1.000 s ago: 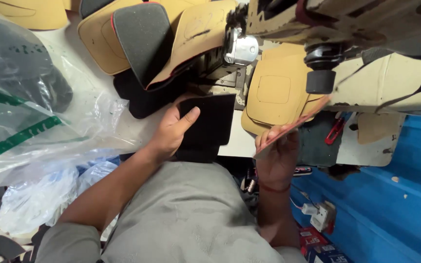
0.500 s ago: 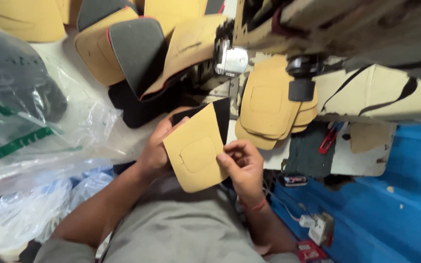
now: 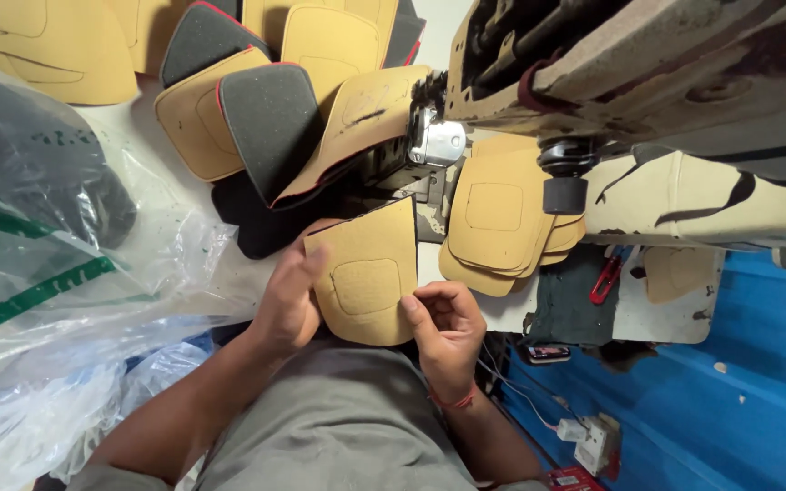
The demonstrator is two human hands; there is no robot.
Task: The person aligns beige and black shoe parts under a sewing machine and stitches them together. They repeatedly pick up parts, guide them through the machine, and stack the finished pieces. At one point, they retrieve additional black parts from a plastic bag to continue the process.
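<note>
a tan padded panel [image 3: 366, 277] is held near the sewing machine [image 3: 593, 82], pinched at its right edge by the right hand [image 3: 448, 327] and supported by the left hand [image 3: 288, 295]; edges are best kept flat and aligned.

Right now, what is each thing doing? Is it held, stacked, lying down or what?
tan padded piece: held up between both hands, flat face toward the camera.
left hand: gripping the piece's left edge.
right hand: pinching its lower right edge.
stack of tan pieces: lying flat, overlapped, beside the sewing machine.
sewing machine: nothing under its needle that I can see.
red clippers: lying untouched on the table.
plastic bag: crumpled, resting at the left.
</note>
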